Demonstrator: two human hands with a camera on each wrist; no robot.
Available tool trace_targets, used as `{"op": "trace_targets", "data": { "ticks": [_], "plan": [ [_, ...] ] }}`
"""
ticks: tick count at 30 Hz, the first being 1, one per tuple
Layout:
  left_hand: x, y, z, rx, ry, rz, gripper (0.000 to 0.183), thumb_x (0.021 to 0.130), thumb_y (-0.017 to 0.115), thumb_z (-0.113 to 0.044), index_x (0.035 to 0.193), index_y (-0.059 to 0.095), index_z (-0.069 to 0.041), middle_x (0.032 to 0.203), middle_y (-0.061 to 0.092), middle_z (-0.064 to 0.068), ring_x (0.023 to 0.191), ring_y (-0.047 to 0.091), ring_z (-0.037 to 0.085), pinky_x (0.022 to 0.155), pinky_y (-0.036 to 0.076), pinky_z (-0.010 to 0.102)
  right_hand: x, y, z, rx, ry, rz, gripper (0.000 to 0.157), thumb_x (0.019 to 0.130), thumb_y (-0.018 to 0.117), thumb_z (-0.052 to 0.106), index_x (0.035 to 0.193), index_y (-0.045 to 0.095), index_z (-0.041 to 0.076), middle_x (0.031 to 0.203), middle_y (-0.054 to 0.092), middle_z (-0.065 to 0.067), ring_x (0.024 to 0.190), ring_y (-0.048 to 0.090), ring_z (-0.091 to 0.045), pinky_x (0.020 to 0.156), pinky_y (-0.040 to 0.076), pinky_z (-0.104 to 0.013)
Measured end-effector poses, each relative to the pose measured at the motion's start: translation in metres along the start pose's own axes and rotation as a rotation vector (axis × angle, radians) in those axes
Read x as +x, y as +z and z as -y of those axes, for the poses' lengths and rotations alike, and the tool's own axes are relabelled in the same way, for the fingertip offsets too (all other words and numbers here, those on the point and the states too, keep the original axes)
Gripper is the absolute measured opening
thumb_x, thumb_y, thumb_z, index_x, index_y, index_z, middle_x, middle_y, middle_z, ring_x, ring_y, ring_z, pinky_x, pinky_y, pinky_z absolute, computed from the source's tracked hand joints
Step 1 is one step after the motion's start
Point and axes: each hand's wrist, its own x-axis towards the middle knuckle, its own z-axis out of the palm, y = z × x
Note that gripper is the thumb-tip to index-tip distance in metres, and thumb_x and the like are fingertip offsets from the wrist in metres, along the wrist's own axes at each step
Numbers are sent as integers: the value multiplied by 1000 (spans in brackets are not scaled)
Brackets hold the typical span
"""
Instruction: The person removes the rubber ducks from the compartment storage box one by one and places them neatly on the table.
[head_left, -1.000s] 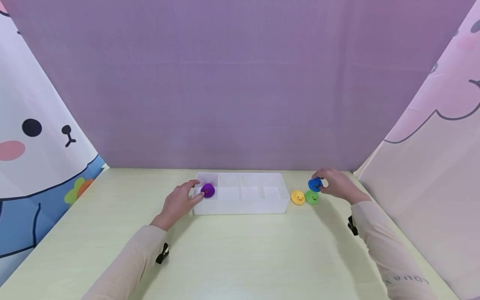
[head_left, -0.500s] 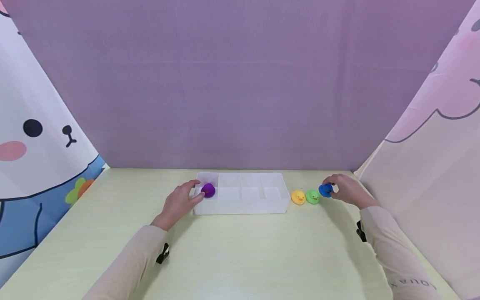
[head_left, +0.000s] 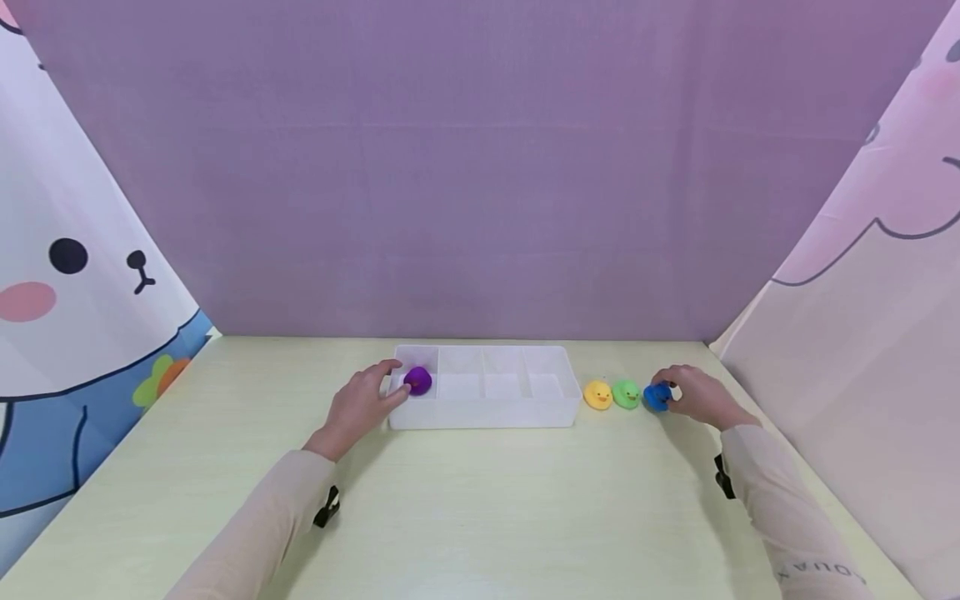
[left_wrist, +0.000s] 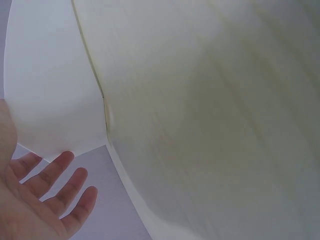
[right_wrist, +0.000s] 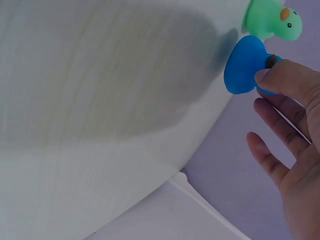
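Note:
Four-sectioned in a row, a white divided box [head_left: 480,415] lies on the table. My left hand [head_left: 360,406] holds its left end, thumb and index finger over the rim by a purple toy duck [head_left: 417,381] in the leftmost section. In the left wrist view the other left fingers [left_wrist: 77,210] are spread and loose. To the box's right sit a yellow rubber duck [head_left: 598,395] and a green rubber duck [head_left: 626,394]. My right hand [head_left: 701,395] pinches a blue rubber duck [head_left: 657,397] beside the green one, low at the tabletop. The right wrist view shows its blue base tilted.
The pale wooden table [head_left: 487,508] ends at a purple cloth wall [head_left: 480,183]. Printed cloth panels [head_left: 82,317] rise on the left, and a pink and white panel [head_left: 877,350] stands close to the right arm. Other sections of the box show bare floors.
The right hand has carried the blue duck rightward and down, from behind the green duck to its right side. The left hand and the box have stayed in place.

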Motion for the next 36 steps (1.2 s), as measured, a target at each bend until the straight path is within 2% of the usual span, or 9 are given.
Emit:
{"op": "trace_targets", "data": {
  "ticks": [3,7,15,36],
  "plan": [
    [0,0,0,-1,1,-1,52,86,57,-38,129,49,-11,126,56,14,90,58,29,61,48,38,-1,3,0,1,14,4,30,68,70,-3,96,65,3,94,66,-12,88,60,-30,76,50,-46],
    [0,1,0,-7,0,-3,52,86,57,-38,129,48,-12,126,56,14,102,57,34,68,50,45,-1,5,-1,-1,17,6,29,68,69,-4,96,65,3,95,66,-12,88,60,-30,76,49,-47],
    [0,2,1,-9,-6,-3,52,86,56,-40,130,48,-13,128,55,13,108,54,36,76,49,50,-3,8,-3,4,11,-17,30,67,68,-6,96,65,2,96,66,-15,90,60,-33,76,49,-49],
    [1,3,1,-14,4,-17,51,86,56,-40,128,50,-13,126,57,12,105,56,35,72,50,47,1,11,-4,31,-11,-52,29,68,68,-7,96,65,1,96,66,-16,90,60,-34,77,48,-50]
  ]
}}
